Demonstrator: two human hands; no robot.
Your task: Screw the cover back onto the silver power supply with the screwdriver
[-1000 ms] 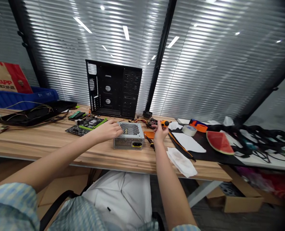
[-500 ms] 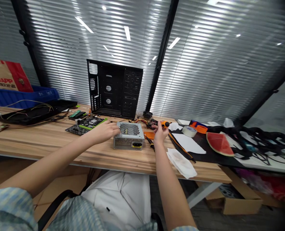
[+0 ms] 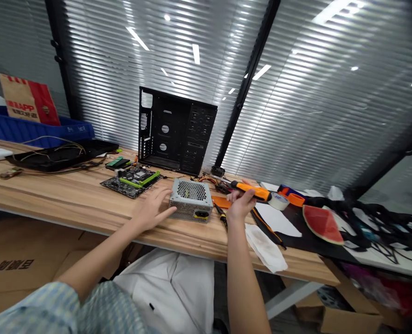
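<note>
A grey metal power supply box [image 3: 192, 197] sits near the table's front edge, its perforated grille on top and its socket facing me. Against its left side rests my left hand [image 3: 154, 208], fingers apart and thumb at the front corner. My right hand [image 3: 241, 202] is closed around an orange and black screwdriver [image 3: 256, 190], raised to the right of the box, shaft pointing left. Between them lie an orange flat piece [image 3: 222, 202] and black and yellow pliers [image 3: 222, 215]. Left of the box is a green and black motherboard [image 3: 132, 181].
An open black computer case [image 3: 178, 132] stands behind the box. At the left are a black panel [image 3: 53, 157] with wires and a blue bin [image 3: 74, 132]. To the right lie white tissues [image 3: 266, 248], a tape roll [image 3: 278, 201] and a watermelon-shaped item [image 3: 322, 222].
My left hand has slid down from the box's top left edge to its side, its fingers opening. The screwdriver in my right hand has turned, showing more of its handle. The view has shifted slightly.
</note>
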